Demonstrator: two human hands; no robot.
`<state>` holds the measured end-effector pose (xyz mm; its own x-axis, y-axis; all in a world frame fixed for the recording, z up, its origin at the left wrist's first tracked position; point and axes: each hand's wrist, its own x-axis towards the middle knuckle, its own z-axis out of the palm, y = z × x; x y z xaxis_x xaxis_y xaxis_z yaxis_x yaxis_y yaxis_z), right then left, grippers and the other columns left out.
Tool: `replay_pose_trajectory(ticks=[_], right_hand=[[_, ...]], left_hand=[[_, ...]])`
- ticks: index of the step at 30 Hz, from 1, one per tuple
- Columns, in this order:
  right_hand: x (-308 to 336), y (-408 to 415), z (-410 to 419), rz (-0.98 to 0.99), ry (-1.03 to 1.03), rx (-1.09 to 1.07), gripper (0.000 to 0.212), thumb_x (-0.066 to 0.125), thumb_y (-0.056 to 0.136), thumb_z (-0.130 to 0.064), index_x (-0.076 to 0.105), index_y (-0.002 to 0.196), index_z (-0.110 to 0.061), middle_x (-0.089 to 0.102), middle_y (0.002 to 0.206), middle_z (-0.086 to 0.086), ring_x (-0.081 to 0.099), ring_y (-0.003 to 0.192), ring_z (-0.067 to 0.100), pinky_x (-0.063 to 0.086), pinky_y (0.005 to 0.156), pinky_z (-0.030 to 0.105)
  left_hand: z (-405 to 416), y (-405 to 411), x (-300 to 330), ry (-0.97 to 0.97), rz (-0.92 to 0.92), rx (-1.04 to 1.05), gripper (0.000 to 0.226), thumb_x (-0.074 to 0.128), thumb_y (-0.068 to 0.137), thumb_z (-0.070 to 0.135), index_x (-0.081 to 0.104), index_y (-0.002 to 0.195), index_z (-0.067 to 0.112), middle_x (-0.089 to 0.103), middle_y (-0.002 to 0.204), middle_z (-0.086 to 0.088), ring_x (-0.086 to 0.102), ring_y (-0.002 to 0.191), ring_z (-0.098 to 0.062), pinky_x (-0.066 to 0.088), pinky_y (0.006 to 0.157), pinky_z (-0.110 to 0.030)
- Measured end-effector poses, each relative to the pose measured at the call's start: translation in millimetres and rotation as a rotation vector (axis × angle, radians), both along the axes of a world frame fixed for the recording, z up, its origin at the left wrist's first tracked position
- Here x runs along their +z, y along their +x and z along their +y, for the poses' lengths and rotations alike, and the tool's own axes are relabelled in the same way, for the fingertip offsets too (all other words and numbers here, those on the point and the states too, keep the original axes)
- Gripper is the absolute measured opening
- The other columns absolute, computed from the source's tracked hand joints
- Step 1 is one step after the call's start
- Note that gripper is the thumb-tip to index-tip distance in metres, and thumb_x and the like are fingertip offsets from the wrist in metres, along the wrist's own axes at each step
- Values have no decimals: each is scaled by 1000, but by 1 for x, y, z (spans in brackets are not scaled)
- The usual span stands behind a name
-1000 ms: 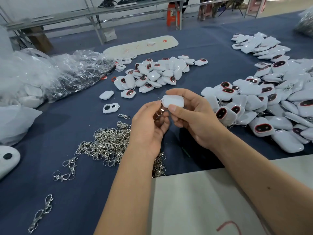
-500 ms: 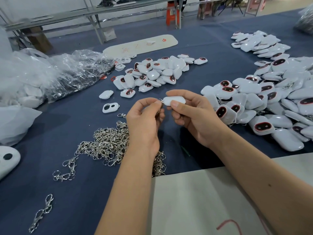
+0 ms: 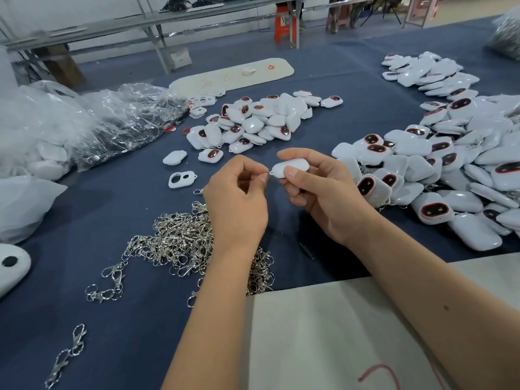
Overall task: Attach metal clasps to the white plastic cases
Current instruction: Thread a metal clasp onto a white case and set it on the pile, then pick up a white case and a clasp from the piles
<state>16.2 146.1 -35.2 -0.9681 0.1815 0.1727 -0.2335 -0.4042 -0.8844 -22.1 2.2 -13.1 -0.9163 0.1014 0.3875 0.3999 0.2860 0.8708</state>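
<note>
Above a table covered in dark blue cloth, the right hand grips a small white plastic case with rounded corners, thumb on its near face and forefinger curled over its top, holding it in the air roughly level. The left hand pinches between thumb and forefinger at the case's left end, where a sliver of a small silver metal clasp shows at the corner; most of the clasp is hidden by the fingers, so whether it is hooked on cannot be told. Beneath the left wrist lies a tangled heap of shiny silver lobster clasps with rings, with a few loose ones trailing toward the near left edge. Beyond the hands sits a small pile of white cases with dark red-rimmed oval windows, and to the right spreads a much larger pile of the same white cases. A crumpled clear plastic bag lies at the far left. A single white frame piece with two holes rests on the cloth left of the hands. A pale sheet of board lies under the right forearm.
</note>
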Motion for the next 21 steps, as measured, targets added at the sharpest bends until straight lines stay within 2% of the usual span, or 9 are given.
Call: replay_pose_trajectory(ticks=[5,10,13,15,17,19,21], right_hand=[[-1,0,0,-7,42,-19,30,65,94,-3,65,124,-4,64,81,9,48,63,15,40,54,22],[3,1,-2,-28,44,-128,32,68,87,-11,68,119,-10,58,78,11,47,59,14,38,52,23],[3,1,-4,-37,92,-305,26,71,88,-14,68,114,-15,52,69,5,42,53,14,34,47,25],[3,0,-4,-63,147,-484,27,75,88,-16,68,113,-22,53,67,-3,42,54,13,36,50,27],[2,0,-2,-102,245,-700,40,79,87,-18,62,121,-31,53,71,-5,47,58,10,44,58,27],[-1,0,1,-119,338,-888,60,80,86,-16,50,136,-31,52,79,-8,53,63,1,50,67,19],[-1,2,2,-120,395,-981,68,77,87,-12,41,144,-25,50,87,-10,55,66,-2,52,74,18]], left_hand=[[-3,2,0,-173,165,-14,14,70,89,1,72,85,15,68,77,11,61,72,-7,51,71,-23],[2,4,-1,-36,50,7,15,75,89,7,72,88,21,69,79,14,63,73,-2,52,72,-15],[3,5,-1,-43,16,19,21,74,87,2,70,89,23,68,80,13,62,72,-2,50,68,-12],[2,5,-1,-82,1,61,21,71,88,2,70,89,23,68,81,13,62,73,-3,53,70,-18],[-2,3,-1,-136,-11,155,16,68,89,5,70,91,21,69,86,10,65,79,-6,56,80,-31],[-9,0,-2,-225,-31,261,15,66,89,9,70,95,22,70,96,5,65,94,-17,53,88,-38],[-15,-3,-2,-369,-52,352,18,65,89,15,69,103,25,67,107,3,57,110,-24,43,90,-30]])
